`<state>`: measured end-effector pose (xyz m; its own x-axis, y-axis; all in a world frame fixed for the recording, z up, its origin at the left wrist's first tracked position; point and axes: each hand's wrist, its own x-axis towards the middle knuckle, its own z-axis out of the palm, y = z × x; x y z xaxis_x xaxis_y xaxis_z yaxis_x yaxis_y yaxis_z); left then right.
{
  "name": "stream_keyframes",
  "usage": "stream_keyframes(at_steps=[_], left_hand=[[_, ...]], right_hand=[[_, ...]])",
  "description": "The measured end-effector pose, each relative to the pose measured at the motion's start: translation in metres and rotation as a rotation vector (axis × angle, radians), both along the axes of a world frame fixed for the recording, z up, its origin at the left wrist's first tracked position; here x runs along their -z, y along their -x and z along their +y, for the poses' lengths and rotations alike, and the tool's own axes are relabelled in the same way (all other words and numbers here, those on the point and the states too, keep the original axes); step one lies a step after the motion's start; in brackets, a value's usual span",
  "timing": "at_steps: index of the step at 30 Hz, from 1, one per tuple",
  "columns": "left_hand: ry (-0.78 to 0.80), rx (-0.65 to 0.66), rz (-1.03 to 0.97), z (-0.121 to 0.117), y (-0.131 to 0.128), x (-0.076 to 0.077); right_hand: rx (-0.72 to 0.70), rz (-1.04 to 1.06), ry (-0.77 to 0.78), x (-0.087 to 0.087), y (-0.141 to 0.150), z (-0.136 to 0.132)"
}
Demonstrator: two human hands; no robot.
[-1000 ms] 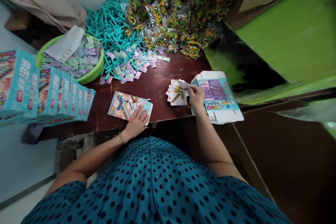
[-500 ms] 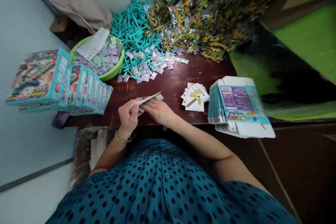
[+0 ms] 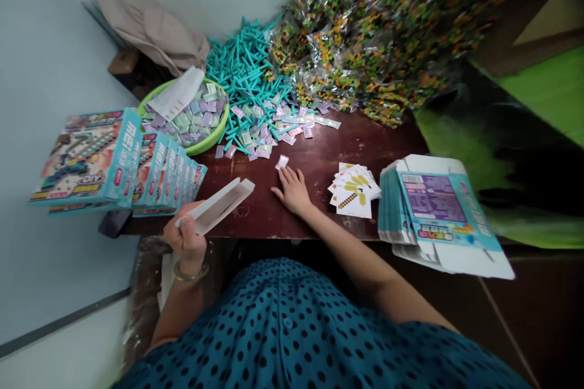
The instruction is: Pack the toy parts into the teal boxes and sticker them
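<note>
My left hand [image 3: 186,236] is closed around a small white-sided carton [image 3: 219,205], held tilted over the table's front edge. The carton's open end points up and to the right, with a flap standing out. My right hand [image 3: 294,191] lies on the tabletop with its fingers stretched and spread. Its fingertips touch a small pale purple packet [image 3: 281,162]. To the right of that hand is a fanned stack of picture cards [image 3: 354,191] showing a yellow pickaxe-like shape.
Finished-looking blue boxes [image 3: 86,158] are stacked at left. Behind them stands a green basket [image 3: 214,141] of packets. Teal sticks [image 3: 246,67] and bags of coloured beads [image 3: 360,48] heap at the back. Flat cartons [image 3: 438,213] overhang the front edge at right.
My left hand has carried the carton left and turned its opening outward. My right hand has left the carton and moved right, flat onto the table, reaching a purple packet.
</note>
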<state>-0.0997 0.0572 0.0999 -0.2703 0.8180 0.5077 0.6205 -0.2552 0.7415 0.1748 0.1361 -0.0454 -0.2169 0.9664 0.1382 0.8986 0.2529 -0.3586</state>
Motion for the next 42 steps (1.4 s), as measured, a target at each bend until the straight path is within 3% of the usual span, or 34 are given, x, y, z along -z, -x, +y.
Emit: stream_keyframes(at_steps=[2, 5, 8, 10, 14, 15, 18, 20, 22, 24, 26, 28, 29, 32, 34, 36, 38, 40, 41, 42], left_hand=[[-0.049, 0.027, 0.044, 0.005, 0.001, 0.006], [-0.098, 0.231, 0.099, 0.016, -0.011, 0.017], [-0.114, 0.404, 0.08, 0.024, -0.028, 0.023], [-0.098, 0.401, 0.073, 0.025, -0.036, 0.022], [-0.105, 0.416, 0.069, 0.021, -0.05, 0.017], [-0.118, 0.454, 0.062, 0.019, -0.053, 0.016], [-0.119, 0.512, 0.069, 0.017, -0.058, 0.016], [-0.09, 0.449, 0.114, 0.017, -0.056, 0.02], [-0.12, 0.435, 0.206, 0.02, -0.052, 0.03], [-0.198, 0.575, 0.348, 0.024, -0.051, 0.049], [-0.199, 0.721, 0.505, 0.028, -0.053, 0.073], [-0.063, 0.773, 0.582, 0.033, -0.059, 0.096], [0.033, 0.783, 0.567, 0.037, -0.062, 0.104], [0.356, 0.836, 0.274, 0.051, -0.08, 0.113], [0.575, 0.793, -0.086, 0.067, -0.105, 0.107], [0.779, 0.716, -0.517, 0.088, -0.143, 0.096], [0.955, 0.674, -0.932, 0.114, -0.187, 0.086], [1.111, 0.623, -1.196, 0.144, -0.225, 0.08], [1.176, 0.578, -1.254, 0.158, -0.238, 0.079], [1.226, 0.536, -1.281, 0.171, -0.248, 0.078]], right_hand=[[-0.008, 0.009, -0.024, 0.012, -0.007, -0.064], [-0.094, 0.065, -0.043, 0.022, -0.032, -0.137], [-0.188, 0.211, -0.107, 0.024, -0.059, -0.167], [-0.233, 0.385, -0.134, 0.012, -0.069, -0.168], [-0.127, 0.709, -0.27, -0.048, -0.044, -0.139], [-0.159, 0.716, -0.332, -0.065, -0.032, -0.127], [-0.446, 0.587, -0.462, -0.102, -0.007, -0.085], [-0.555, 0.529, -0.484, -0.112, -0.02, -0.053], [-0.519, 0.472, -0.426, -0.114, -0.063, -0.018], [-0.291, 0.324, -0.279, -0.114, -0.126, 0.022], [0.116, 0.08, -0.041, -0.117, -0.194, 0.063], [0.448, -0.074, 0.143, -0.121, -0.255, 0.097], [0.547, -0.107, 0.197, -0.124, -0.279, 0.11], [0.638, -0.105, 0.252, -0.131, -0.312, 0.13], [0.618, -0.087, 0.27, -0.132, -0.298, 0.131], [0.545, -0.061, 0.276, -0.129, -0.258, 0.121], [0.385, -0.016, 0.268, -0.124, -0.208, 0.098], [0.054, 0.08, 0.231, -0.121, -0.173, 0.069], [-0.085, 0.147, 0.19, -0.121, -0.169, 0.055], [-0.088, 0.195, 0.137, -0.124, -0.176, 0.042]])
